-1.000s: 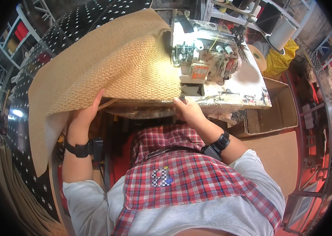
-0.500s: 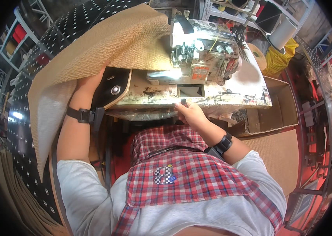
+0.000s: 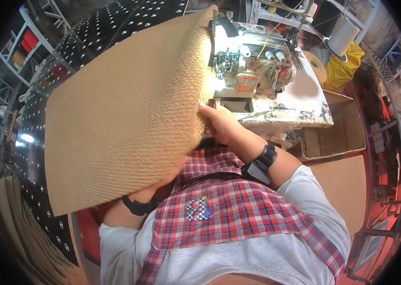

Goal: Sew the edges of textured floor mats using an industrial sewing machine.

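A large tan woven mat [image 3: 124,114] spreads in front of me, its right edge against the sewing machine [image 3: 252,66]. My left hand [image 3: 174,173] reaches under the mat's near edge; its fingers are mostly hidden and blurred. At the mat's right edge, my right hand [image 3: 222,124] is closed, thumb by the edge. A small dark tool [image 3: 213,102] pokes up from it; its kind is too small to tell. The machine's lamp glows beside the mat, which covers the sewing area.
A black table [image 3: 101,28] with rows of shiny round studs lies beyond and left of the mat. An open cardboard box [image 3: 338,133] stands right of the machine's stained white table [image 3: 312,104]. Behind are a white thread cone [image 3: 343,40] and a yellow bag [image 3: 345,69].
The mat has swung round toward me and now lies over the near machine table. My left hand has come right and nearer. My right hand has moved slightly up to the mat's edge.
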A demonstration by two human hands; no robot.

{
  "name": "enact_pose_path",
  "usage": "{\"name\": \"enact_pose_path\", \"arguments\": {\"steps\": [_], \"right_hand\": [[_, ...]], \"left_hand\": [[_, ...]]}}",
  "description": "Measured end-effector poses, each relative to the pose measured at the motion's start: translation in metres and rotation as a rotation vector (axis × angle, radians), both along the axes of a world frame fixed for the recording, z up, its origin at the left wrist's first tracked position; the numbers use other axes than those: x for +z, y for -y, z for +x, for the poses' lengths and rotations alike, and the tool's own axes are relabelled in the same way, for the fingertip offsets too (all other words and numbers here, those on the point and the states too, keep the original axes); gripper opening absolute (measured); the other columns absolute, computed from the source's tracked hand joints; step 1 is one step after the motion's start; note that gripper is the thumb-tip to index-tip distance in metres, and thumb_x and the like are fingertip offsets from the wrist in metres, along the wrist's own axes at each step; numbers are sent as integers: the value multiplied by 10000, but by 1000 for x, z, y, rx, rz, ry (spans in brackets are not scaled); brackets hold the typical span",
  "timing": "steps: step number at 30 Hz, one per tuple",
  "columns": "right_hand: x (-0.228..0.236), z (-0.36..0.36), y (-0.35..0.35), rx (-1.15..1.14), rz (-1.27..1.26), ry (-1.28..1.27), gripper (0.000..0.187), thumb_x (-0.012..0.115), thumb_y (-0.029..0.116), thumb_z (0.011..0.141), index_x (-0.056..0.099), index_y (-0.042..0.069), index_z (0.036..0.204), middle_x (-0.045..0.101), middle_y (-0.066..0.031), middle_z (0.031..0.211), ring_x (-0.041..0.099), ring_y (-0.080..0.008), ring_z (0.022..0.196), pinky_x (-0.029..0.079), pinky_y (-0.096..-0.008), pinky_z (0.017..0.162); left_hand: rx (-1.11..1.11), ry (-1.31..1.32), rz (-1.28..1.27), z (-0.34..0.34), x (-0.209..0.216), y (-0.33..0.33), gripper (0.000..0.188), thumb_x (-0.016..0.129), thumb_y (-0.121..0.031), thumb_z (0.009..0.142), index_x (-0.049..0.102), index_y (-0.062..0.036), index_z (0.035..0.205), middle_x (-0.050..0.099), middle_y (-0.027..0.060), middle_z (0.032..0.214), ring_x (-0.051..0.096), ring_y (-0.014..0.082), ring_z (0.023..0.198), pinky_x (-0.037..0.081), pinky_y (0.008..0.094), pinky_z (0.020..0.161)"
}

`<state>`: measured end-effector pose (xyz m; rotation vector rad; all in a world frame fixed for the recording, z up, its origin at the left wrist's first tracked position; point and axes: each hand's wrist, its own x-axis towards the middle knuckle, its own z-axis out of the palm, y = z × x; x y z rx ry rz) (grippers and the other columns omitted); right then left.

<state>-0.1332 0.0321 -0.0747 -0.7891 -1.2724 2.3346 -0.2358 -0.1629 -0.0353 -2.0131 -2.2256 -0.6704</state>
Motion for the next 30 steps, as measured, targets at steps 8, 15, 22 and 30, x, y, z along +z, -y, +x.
{"name": "enact_pose_path", "arguments": {"steps": [8, 15, 22, 30], "right_hand": [[6, 36, 3, -94, -82, 40, 225, 483, 174, 833, 497, 11, 988, 586, -66, 845, 591, -155, 711, 507, -282, 576], [-14, 17, -12, -126, -49, 123, 223, 499, 235, 825, 525, 39, 930, 582, -44, 795, 558, -131, 607, 458, -250, 486], [-18, 11, -23, -243, -18, 131, 228, 529, 278, 807, 543, 53, 838, 559, -42, 711, 506, -134, 501, 417, -263, 415], [-20, 5, -35, -231, -104, 52, 234, 560, 225, 796, 559, 18, 905, 596, -67, 824, 585, -166, 672, 487, -299, 564]], "left_hand": [[-146, 1351, 43, -75, -10, 144, 430, 516, -304, 812, 464, -49, 1155, 460, 94, 1186, 437, 223, 1078, 348, 352, 900], [837, 1067, 981, -216, -21, 137, 483, 459, -341, 834, 403, -40, 1209, 403, 64, 1239, 384, 198, 1120, 328, 342, 913], [1068, 939, 866, -270, 1, 90, 714, 628, -48, 673, 226, 24, 1259, 407, 214, 1168, 508, 292, 968, 454, 375, 777], [607, 1675, 1033, -203, -19, 161, 510, 509, -209, 749, 346, -14, 1191, 429, 139, 1175, 446, 284, 1057, 375, 441, 880]]}}
